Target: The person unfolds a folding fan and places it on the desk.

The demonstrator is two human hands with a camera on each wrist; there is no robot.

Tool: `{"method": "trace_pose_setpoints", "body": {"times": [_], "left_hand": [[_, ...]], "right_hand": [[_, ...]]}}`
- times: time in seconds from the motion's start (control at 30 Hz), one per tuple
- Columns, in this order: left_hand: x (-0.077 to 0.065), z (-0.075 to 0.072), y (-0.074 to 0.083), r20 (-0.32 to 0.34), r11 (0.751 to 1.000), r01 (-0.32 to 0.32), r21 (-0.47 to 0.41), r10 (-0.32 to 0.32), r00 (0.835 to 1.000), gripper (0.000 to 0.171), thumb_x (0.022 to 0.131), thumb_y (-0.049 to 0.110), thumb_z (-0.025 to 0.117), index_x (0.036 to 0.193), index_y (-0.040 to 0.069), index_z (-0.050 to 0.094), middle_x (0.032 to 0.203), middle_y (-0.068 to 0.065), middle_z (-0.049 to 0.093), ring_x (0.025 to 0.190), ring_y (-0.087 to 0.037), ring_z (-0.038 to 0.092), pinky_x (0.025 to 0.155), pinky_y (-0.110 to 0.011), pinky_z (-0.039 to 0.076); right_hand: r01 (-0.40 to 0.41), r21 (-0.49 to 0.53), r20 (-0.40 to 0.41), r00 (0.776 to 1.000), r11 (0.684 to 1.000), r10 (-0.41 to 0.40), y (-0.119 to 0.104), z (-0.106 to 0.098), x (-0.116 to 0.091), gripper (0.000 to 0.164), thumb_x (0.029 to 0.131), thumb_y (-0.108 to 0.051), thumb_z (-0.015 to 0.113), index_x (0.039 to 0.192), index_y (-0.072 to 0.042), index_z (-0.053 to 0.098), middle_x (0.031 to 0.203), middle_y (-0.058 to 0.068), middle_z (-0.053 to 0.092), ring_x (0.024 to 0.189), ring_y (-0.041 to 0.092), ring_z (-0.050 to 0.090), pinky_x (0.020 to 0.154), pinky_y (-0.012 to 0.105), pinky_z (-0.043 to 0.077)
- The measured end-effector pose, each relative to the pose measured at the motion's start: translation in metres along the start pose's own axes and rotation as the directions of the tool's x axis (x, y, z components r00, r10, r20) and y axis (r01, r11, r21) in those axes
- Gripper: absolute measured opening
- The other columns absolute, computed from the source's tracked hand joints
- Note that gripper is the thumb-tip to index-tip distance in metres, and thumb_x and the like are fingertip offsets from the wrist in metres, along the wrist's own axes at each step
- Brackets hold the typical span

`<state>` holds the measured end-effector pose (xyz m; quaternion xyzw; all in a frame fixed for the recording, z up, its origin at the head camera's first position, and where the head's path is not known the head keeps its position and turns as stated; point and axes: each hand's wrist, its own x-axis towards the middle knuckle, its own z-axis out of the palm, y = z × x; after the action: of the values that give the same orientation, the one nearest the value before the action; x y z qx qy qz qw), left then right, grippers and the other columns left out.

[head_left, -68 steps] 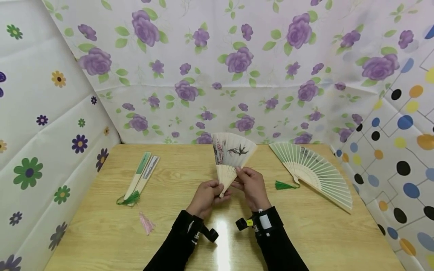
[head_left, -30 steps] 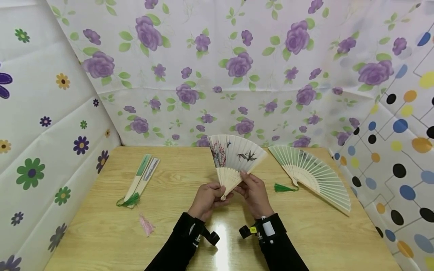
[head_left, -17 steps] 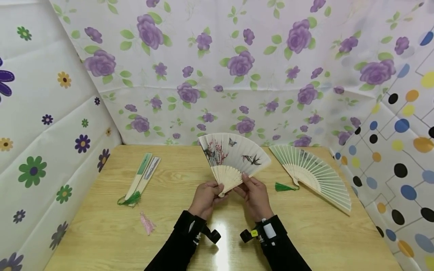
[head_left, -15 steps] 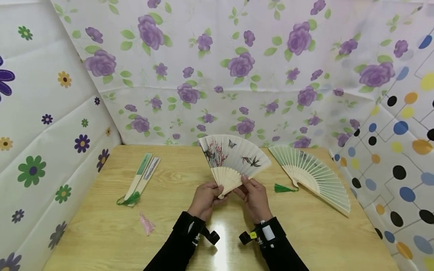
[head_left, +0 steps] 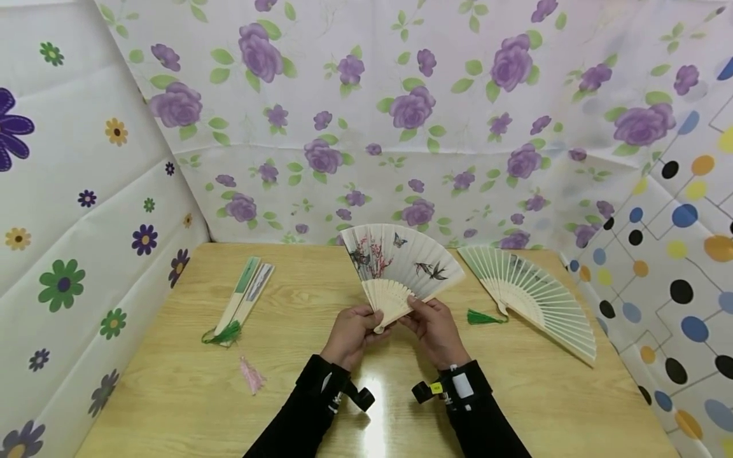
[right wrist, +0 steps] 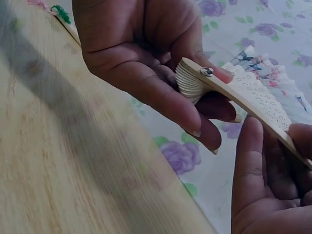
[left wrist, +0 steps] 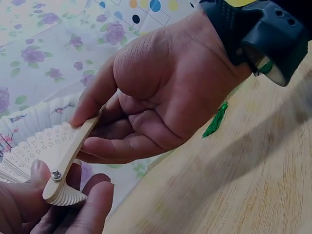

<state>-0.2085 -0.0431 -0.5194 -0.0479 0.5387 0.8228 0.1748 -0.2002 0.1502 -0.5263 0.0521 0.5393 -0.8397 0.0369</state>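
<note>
A white folding fan painted with red blossoms, a butterfly and birds is spread part way above the table's middle. My left hand pinches its narrow pivot end; in the left wrist view the rivet sits beside the left thumb. My right hand grips the fan's right outer rib, thumb on the front. The right wrist view shows the right hand's fingers along that pale rib. The fan's upper leaf is only partly visible in both wrist views.
A green folding fan lies spread on the right, its green tassel beside it. Two folded fans lie on the left with a green tassel and a pink tassel. Patterned cloth walls surround the wooden table.
The white fan has spread from a narrow wedge to a wider arc, its right edge drawn rightward by my right hand. Since half a second ago its spread looks nearly the same.
</note>
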Motion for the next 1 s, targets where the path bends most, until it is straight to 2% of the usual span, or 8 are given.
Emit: {"method": "trace_pose_setpoints", "body": {"times": [0.07, 0.2, 0.37, 0.47, 0.57, 0.7, 0.83, 1.0], "left_hand": [[0.000, 0.000, -0.001, -0.003, 1.000, 0.002, -0.004, -0.002, 1.000, 0.024, 0.113, -0.001, 0.065, 0.126, -0.021, 0.070, 0.110, -0.009, 0.071, 0.089, -0.012, 0.079, 0.082, -0.025, 0.073], [0.002, 0.001, -0.002, -0.029, 1.000, 0.003, -0.018, -0.003, 1.000, 0.027, 0.113, -0.003, 0.064, 0.130, -0.024, 0.067, 0.111, -0.009, 0.069, 0.091, -0.012, 0.077, 0.085, -0.027, 0.074], [0.002, 0.001, -0.001, -0.071, 0.999, -0.002, -0.043, -0.001, 0.997, 0.031, 0.114, -0.003, 0.062, 0.136, -0.024, 0.065, 0.110, -0.011, 0.072, 0.093, -0.012, 0.078, 0.090, -0.032, 0.074], [0.002, 0.002, -0.001, -0.087, 0.999, -0.001, -0.051, -0.004, 0.996, 0.032, 0.114, -0.003, 0.062, 0.138, -0.024, 0.065, 0.111, -0.012, 0.073, 0.093, -0.012, 0.079, 0.091, -0.034, 0.074], [0.002, 0.002, -0.002, -0.090, 0.998, -0.002, -0.055, -0.003, 0.996, 0.033, 0.113, -0.003, 0.063, 0.138, -0.024, 0.065, 0.111, -0.012, 0.074, 0.093, -0.013, 0.080, 0.091, -0.034, 0.074], [0.003, 0.003, -0.001, -0.078, 0.998, -0.002, -0.061, -0.002, 0.997, 0.033, 0.113, -0.002, 0.063, 0.139, -0.024, 0.065, 0.109, -0.010, 0.074, 0.093, -0.012, 0.080, 0.091, -0.032, 0.074], [0.004, 0.002, -0.001, -0.045, 0.999, 0.004, -0.048, -0.006, 0.999, 0.033, 0.114, -0.002, 0.063, 0.139, -0.022, 0.065, 0.109, -0.008, 0.073, 0.093, -0.011, 0.080, 0.090, -0.030, 0.074], [0.004, 0.001, -0.001, 0.014, 1.000, 0.001, -0.002, -0.001, 1.000, 0.033, 0.115, 0.002, 0.064, 0.139, -0.020, 0.067, 0.112, -0.006, 0.074, 0.093, -0.010, 0.079, 0.090, -0.028, 0.073]], "right_hand": [[0.006, 0.001, 0.012, 1.000, 1.000, -0.006, -0.002, 0.000, -0.001, 0.030, 0.121, -0.013, 0.057, 0.103, -0.012, 0.081, 0.104, 0.000, 0.086, 0.095, 0.010, 0.084, 0.092, 0.026, 0.073], [0.014, 0.019, 0.025, 1.000, 1.000, -0.014, -0.003, 0.001, -0.002, 0.031, 0.121, -0.011, 0.057, 0.106, -0.007, 0.084, 0.110, 0.003, 0.087, 0.101, 0.015, 0.087, 0.096, 0.031, 0.073], [0.016, 0.063, -0.002, 1.000, 0.998, -0.016, 0.005, 0.003, -0.005, 0.028, 0.121, -0.011, 0.056, 0.129, 0.002, 0.079, 0.115, 0.003, 0.086, 0.106, 0.016, 0.087, 0.100, 0.032, 0.072], [0.029, 0.082, -0.017, 0.999, 0.996, -0.027, 0.009, 0.003, -0.008, 0.031, 0.122, -0.011, 0.054, 0.141, 0.007, 0.071, 0.118, 0.002, 0.086, 0.109, 0.016, 0.086, 0.102, 0.033, 0.071], [0.058, 0.074, -0.013, 0.998, 0.996, -0.057, 0.012, 0.003, -0.009, 0.036, 0.121, -0.011, 0.054, 0.148, 0.012, 0.065, 0.121, 0.002, 0.085, 0.112, 0.016, 0.085, 0.103, 0.033, 0.071], [0.079, 0.059, -0.019, 0.997, 0.995, -0.078, 0.010, 0.003, -0.008, 0.035, 0.120, -0.011, 0.057, 0.144, 0.012, 0.069, 0.120, 0.003, 0.086, 0.110, 0.016, 0.086, 0.102, 0.032, 0.071], [0.064, 0.057, -0.047, 0.997, 0.996, -0.061, 0.008, 0.003, -0.008, 0.030, 0.119, -0.010, 0.059, 0.136, 0.010, 0.074, 0.114, 0.003, 0.087, 0.106, 0.016, 0.086, 0.100, 0.032, 0.072], [0.053, 0.032, -0.076, 0.996, 0.998, -0.051, 0.002, 0.004, -0.008, 0.034, 0.119, -0.008, 0.060, 0.136, 0.019, 0.070, 0.111, 0.005, 0.087, 0.102, 0.017, 0.087, 0.099, 0.032, 0.072]]}}
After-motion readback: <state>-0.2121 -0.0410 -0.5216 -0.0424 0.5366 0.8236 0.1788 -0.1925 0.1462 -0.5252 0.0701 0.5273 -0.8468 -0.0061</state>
